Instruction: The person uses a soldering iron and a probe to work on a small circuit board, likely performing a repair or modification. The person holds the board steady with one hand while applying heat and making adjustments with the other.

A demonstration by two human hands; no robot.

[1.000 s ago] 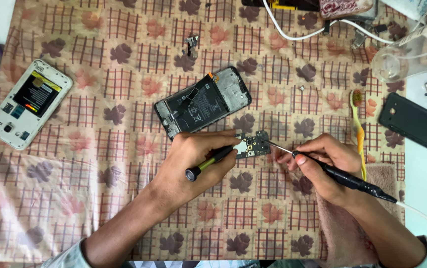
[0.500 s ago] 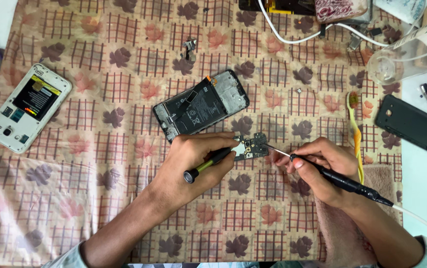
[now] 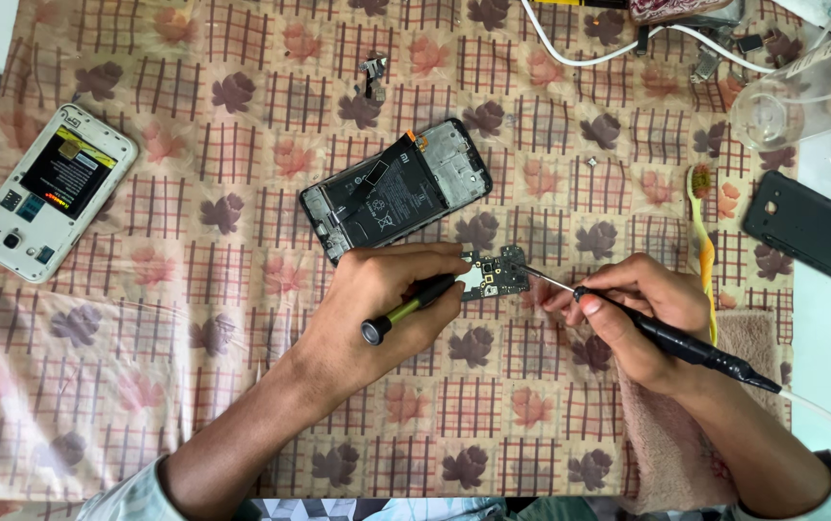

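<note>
Near the cloth's [image 3: 242,405] middle, the board [image 3: 496,273] lies between both hands. The left hand [image 3: 387,299] pinches a tool [image 3: 411,304] at the board's left edge; the right hand [image 3: 642,314] grips an iron [image 3: 666,338], tip touching its right edge.

L hand [image 3: 387,299] pins circuit board [image 3: 496,273]; R hand [image 3: 642,314] holds soldering iron [image 3: 671,338].
</note>
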